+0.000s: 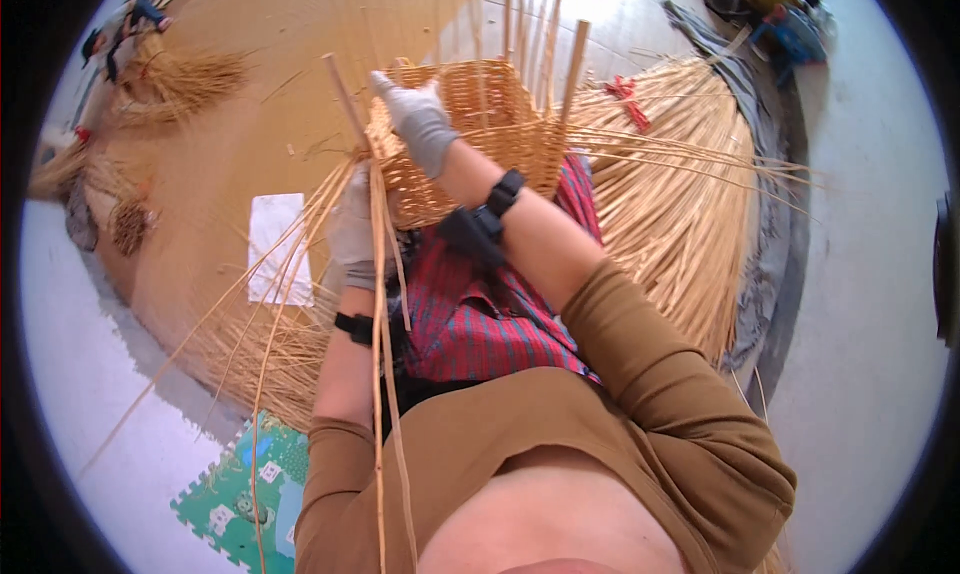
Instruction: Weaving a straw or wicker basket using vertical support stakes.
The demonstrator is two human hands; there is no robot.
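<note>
Head view: we find the woven basket [520, 144] at the far edge of the striped cloth [480, 344] on the lap, its opening upward and its longer axis, as far as we can judge, running left to right. Both gloved hands are at its left side. The right hand [415, 119] comes across the front and lies over the left part of the rim, one digit stretched toward the upper left; its other fingers are blurred or hidden, so we cannot make out whether that grip is closed on the weave. The left hand [352, 224] is lower, beside the basket's left wall; loose strands [378, 274] cross in front of it, and we cannot make out whether its grip has closed around them.

The relation that counts, we judge, is at the near left corner: the thick stake [345, 99] leans up and leftward from there, with the left hand nearer its foot and the right hand just beside its upper length. From that corner the strands run toward the wearer and fan to the lower left. Off the basket's right edge we see a heap of long stems [690, 204] on the floor [840, 394]
</note>
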